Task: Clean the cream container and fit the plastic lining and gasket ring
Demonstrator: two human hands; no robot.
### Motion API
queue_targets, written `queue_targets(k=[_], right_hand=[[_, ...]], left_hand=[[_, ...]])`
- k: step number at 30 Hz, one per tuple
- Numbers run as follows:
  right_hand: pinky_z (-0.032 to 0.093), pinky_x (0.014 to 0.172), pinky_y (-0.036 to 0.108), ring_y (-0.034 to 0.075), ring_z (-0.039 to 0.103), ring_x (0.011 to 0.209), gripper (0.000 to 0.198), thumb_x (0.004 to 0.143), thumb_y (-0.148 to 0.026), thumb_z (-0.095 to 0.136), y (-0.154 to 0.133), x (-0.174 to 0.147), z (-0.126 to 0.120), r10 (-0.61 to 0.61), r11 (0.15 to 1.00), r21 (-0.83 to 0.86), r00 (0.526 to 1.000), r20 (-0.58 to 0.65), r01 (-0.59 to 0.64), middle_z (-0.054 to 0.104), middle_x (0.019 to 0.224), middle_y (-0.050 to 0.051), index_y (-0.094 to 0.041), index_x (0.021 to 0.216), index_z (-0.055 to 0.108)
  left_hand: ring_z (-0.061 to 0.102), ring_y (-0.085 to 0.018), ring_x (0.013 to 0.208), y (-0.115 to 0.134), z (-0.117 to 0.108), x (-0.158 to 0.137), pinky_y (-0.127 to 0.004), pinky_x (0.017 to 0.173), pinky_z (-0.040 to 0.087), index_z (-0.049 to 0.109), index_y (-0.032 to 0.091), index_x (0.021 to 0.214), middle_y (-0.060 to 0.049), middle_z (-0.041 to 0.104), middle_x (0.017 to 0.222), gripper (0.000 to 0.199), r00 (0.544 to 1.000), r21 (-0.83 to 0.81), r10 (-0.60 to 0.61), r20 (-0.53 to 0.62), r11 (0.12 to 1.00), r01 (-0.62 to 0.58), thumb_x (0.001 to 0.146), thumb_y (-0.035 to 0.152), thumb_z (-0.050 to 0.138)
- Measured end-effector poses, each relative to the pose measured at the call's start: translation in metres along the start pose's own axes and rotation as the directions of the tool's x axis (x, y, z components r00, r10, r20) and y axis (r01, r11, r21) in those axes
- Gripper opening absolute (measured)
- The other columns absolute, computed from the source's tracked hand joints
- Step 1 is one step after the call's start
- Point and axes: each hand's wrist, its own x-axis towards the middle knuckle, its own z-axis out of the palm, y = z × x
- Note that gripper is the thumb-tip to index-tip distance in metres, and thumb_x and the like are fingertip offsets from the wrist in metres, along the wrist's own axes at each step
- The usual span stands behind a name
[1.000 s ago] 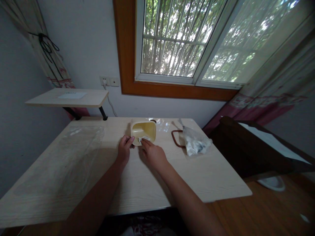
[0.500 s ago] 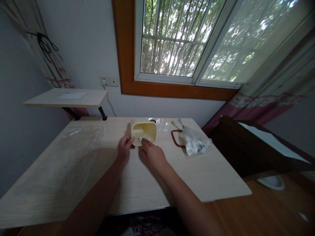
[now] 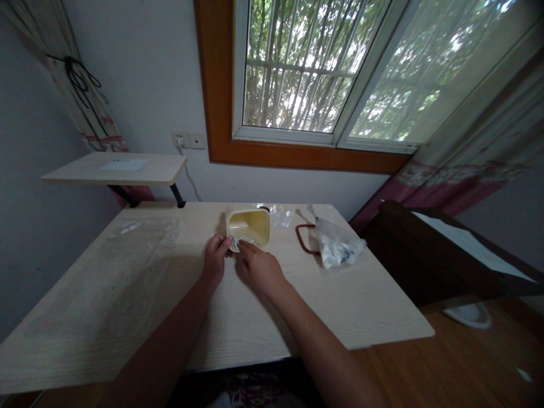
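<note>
My daylight comes from a sliding window (image 3: 334, 139) at one o'clock, with upright bars (image 3: 293, 93) and green leaves (image 3: 260, 28) beyond it and an orange-brown wooden frame (image 3: 306, 158) edging it. Pale walls (image 3: 144, 85) run from nine o'clock to twelve, with two sockets (image 3: 196, 141) at ten and a thin cable (image 3: 195, 189) trailing below them. One curtain (image 3: 55, 34), tied with black cord (image 3: 70, 63), hangs at ten; I have another curtain (image 3: 480, 150), pink lower down, at three. A light wood desk (image 3: 361, 306) spreads across six, carrying a raised shelf (image 3: 165, 170) on black legs (image 3: 177, 195) at nine. Four gives me brown wooden floor (image 3: 425, 368); the dark furniture (image 3: 467, 266) just above it is too murky for me to identify.
</note>
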Motion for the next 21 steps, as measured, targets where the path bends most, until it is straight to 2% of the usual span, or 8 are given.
queue_targets(k=[8,13,17,21], right_hand=[[0.057,0.091,0.036,0.024,0.07,0.111,0.06,0.091,-0.019,0.044,0.011,0.003,-0.008,0.099,0.986,-0.14,0.994,0.048,-0.092,0.048,0.156,0.006,-0.027,0.15,0.046],[0.055,0.09,0.034,0.025,0.07,0.112,0.049,0.094,-0.017,0.042,0.008,0.008,-0.018,0.064,0.988,-0.147,0.995,0.071,-0.053,0.06,0.145,0.009,-0.025,0.141,0.057],[0.053,0.089,0.033,0.025,0.07,0.109,0.04,0.094,-0.018,0.045,0.003,0.016,-0.027,0.022,0.991,-0.135,0.991,0.134,-0.003,0.072,0.126,0.01,-0.024,0.128,0.065],[0.052,0.088,0.031,0.025,0.071,0.107,0.032,0.096,-0.024,0.049,-0.004,0.028,-0.032,0.001,0.99,-0.142,0.983,0.183,0.025,0.075,0.116,0.011,-0.024,0.12,0.069]], left_hand=[[0.053,-0.011,0.054,0.0,0.0,0.0,-0.024,0.052,0.041,0.053,0.02,0.072,0.003,0.056,0.063,0.037,1.0,0.021,0.001,-0.018,1.0,-0.001,0.079,0.049,0.074],[0.053,-0.011,0.056,0.0,0.0,0.0,-0.023,0.052,0.042,0.053,0.02,0.075,0.003,0.057,0.067,0.035,1.0,0.029,0.009,-0.003,1.0,-0.009,0.081,0.048,0.073],[0.053,-0.011,0.055,0.0,-0.001,0.0,-0.024,0.051,0.042,0.053,0.02,0.076,0.003,0.057,0.067,0.035,1.0,0.013,0.0,0.007,1.0,0.0,0.081,0.048,0.073],[0.052,-0.01,0.055,0.0,-0.001,0.001,-0.023,0.052,0.041,0.054,0.02,0.075,0.003,0.056,0.066,0.036,1.0,-0.023,-0.016,0.015,1.0,0.016,0.08,0.049,0.074]])
